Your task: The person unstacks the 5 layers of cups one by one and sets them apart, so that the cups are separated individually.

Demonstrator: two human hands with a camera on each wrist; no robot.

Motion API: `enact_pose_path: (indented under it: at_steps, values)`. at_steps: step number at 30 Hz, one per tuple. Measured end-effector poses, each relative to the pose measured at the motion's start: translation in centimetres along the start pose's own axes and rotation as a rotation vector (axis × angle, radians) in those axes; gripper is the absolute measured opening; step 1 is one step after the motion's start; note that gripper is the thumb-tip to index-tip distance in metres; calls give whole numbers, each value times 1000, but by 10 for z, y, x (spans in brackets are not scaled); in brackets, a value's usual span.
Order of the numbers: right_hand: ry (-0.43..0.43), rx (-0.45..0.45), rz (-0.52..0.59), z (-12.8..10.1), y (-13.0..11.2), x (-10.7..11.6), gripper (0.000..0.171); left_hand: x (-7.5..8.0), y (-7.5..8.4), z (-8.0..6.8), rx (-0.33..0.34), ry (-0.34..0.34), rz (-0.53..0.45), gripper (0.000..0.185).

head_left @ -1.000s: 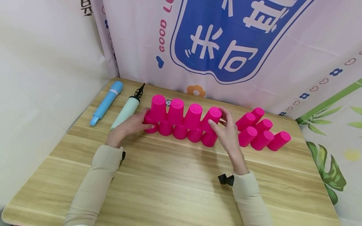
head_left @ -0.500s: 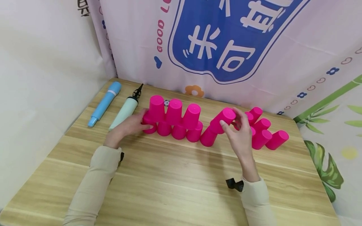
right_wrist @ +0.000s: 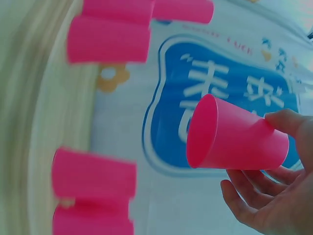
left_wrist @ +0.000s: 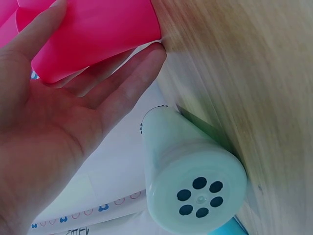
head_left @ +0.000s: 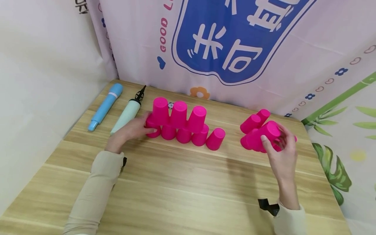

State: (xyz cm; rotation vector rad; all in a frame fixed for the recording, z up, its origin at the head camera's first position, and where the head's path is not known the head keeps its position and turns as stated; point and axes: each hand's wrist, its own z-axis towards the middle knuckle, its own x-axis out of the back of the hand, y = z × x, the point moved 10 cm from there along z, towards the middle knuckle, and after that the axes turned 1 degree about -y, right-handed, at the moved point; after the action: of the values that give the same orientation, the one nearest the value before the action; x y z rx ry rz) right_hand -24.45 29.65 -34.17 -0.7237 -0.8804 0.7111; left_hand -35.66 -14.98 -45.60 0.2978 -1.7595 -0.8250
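My left hand [head_left: 132, 129] curls round the left end cup [left_wrist: 105, 34] of a row of upside-down pink cups, thumb on its near side and fingers behind. Three more cups stand on top of that row, one of them the upper middle cup [head_left: 179, 114]. At the row's right end, a lone cup [head_left: 215, 138] has nothing on top. My right hand [head_left: 283, 151] grips a pink cup [right_wrist: 244, 137] between thumb and fingers, mouth downward in the head view. This cup overlaps the separate group of pink cups [head_left: 251, 123] on the right and hides some of them.
Left of the row, a pale green hand pump [head_left: 127, 116] with a black tip and a blue pump [head_left: 105, 107] lie on the wooden table [head_left: 176, 186]. A printed cloth [head_left: 138, 39] hangs along the back edge.
My right hand has lifted the right-hand upper cup off the row and carried it right, over the separate group. My left hand stays at the row's left end.
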Motion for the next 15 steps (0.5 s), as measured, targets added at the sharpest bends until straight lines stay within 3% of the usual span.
enact_pose_path:
  at_steps: [7, 11, 15]
  values:
    - [-29, -153, -111, -15, 47, 19, 59, -1, 2, 2, -8, -6, 12, 74]
    - [-122, -218, -178, -19, 71, 11, 62, -2, 0, 2, -4, -4, 3, 73]
    - [-191, -215, -224, -19, 83, -1, 62, 0, 0, 2, 1, -3, -10, 73]
